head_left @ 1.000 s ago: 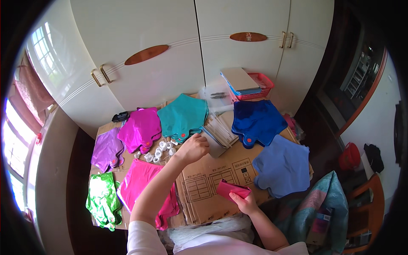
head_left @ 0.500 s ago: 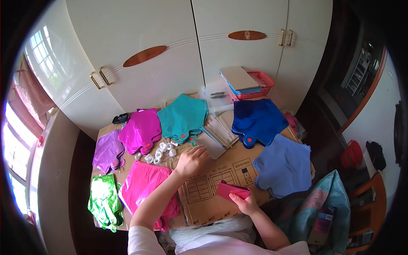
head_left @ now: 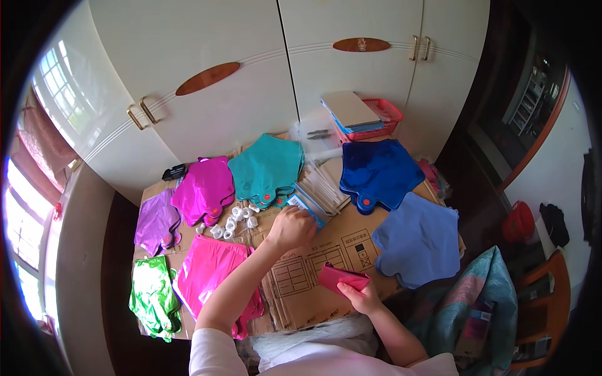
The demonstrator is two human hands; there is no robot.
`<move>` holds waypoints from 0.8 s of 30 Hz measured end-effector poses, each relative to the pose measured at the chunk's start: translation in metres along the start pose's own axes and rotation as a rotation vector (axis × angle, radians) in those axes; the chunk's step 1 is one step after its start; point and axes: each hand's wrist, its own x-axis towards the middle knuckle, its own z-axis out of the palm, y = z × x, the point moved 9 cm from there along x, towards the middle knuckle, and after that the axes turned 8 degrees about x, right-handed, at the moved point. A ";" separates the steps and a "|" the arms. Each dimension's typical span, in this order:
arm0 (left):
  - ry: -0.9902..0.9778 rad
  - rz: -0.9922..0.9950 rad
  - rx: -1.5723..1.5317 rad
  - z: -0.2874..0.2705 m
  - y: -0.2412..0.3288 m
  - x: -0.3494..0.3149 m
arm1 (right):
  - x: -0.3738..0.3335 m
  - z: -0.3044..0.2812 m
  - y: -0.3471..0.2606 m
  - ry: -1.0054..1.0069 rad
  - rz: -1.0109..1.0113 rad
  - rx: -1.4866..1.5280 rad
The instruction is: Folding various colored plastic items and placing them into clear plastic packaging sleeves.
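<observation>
My right hand [head_left: 360, 297] grips a folded pink foil piece [head_left: 342, 276] near the table's front, thumb on top. My left hand [head_left: 292, 228] is closed, its fingers curled down at the near end of a blue-and-white card [head_left: 308, 205] with a barcode patch; the fingertips are hidden. Beyond that card lies a bundle of thin white sticks [head_left: 327, 185]. Small white ribbon rolls [head_left: 233, 222] are scattered to the left of this hand. Under my left forearm lies a stack of flat pink foil balloons [head_left: 210, 269].
Flat foil balloon stacks ring the cardboard-covered table [head_left: 301, 301]: teal [head_left: 266, 169], magenta [head_left: 202, 188], purple [head_left: 155, 222], green [head_left: 152, 294], dark blue [head_left: 380, 172], light blue [head_left: 419, 241]. A red basket [head_left: 390, 116] with cards stands at the back, before a white cabinet [head_left: 238, 119].
My left hand has moved slightly right, and the blue, barcoded face of a card now shows where a plain greyish card lay. My right hand keeps the folded pink foil nearly still.
</observation>
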 end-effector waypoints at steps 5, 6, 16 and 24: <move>-0.174 -0.085 -0.010 0.009 -0.002 0.006 | 0.000 0.000 0.003 -0.008 0.014 -0.007; -0.176 -0.095 -0.050 0.007 -0.004 0.005 | -0.001 -0.001 0.004 -0.005 0.009 -0.013; 0.019 -0.057 -0.036 -0.033 -0.010 -0.001 | -0.001 0.000 0.000 -0.002 -0.014 0.012; 0.099 0.056 -0.003 -0.035 -0.008 -0.014 | -0.002 -0.001 0.004 -0.002 -0.005 -0.005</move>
